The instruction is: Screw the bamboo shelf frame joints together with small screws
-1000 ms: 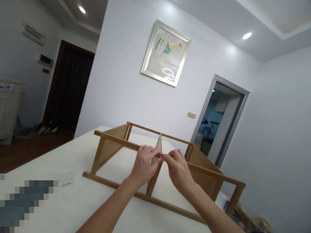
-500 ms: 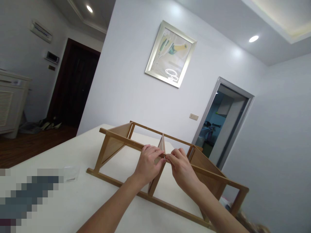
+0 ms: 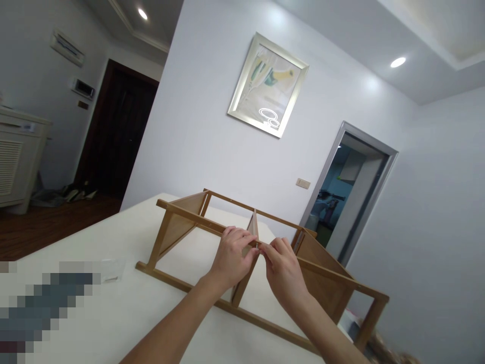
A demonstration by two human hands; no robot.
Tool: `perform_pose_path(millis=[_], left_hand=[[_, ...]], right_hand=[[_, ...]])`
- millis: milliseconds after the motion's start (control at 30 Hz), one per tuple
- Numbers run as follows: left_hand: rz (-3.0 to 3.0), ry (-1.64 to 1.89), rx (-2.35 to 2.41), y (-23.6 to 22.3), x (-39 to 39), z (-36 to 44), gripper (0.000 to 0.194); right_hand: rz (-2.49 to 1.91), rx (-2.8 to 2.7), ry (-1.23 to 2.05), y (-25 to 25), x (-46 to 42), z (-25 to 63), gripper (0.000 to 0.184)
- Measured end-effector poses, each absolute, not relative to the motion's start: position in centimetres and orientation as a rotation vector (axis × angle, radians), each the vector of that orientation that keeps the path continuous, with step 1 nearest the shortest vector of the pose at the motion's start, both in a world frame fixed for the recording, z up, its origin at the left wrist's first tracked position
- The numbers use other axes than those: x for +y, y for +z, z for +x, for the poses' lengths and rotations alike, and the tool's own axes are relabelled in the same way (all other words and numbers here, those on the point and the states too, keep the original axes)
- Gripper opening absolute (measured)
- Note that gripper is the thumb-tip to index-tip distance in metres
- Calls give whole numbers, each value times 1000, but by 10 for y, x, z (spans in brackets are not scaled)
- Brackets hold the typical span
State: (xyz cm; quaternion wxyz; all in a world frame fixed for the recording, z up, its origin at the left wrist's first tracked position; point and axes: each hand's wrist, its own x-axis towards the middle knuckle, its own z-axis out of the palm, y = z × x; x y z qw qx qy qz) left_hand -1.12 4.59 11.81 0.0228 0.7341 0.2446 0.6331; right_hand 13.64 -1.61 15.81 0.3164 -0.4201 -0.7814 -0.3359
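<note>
A wooden shelf frame (image 3: 261,323) lies on its side on the white table, with panels across it. My left hand (image 3: 233,253) is closed around its upper rail where the middle panel (image 3: 245,278) meets it; thumb and fingertips press at the joint. Right beside it, my right hand (image 3: 282,260) is closed in a pinch at the same joint. A small shiny metal piece (image 3: 257,246) shows between the two hands, at the right fingertips. Its exact kind is too small to tell, and the fingers partly cover it.
A clear plastic bag (image 3: 112,270) with a thin small item in it lies on the white table (image 3: 151,313) to the left. A pixelated patch covers the table's left corner. Behind the table stands a wall with a framed picture (image 3: 269,86) and a doorway (image 3: 348,187).
My right hand has turned slightly at the joint, its wrist and forearm shifting a little to the left. My left hand keeps its place on the rail.
</note>
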Motion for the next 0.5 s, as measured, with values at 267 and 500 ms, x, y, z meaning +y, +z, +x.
perform_pose_path(millis=[267, 500], left_hand=[[2277, 1964, 773, 121, 43, -12, 22], [2268, 1962, 771, 121, 42, -12, 24]], right_hand=[[-1064, -1894, -781, 141, -15, 131, 23], [-1077, -1821, -676, 133, -16, 125, 25]])
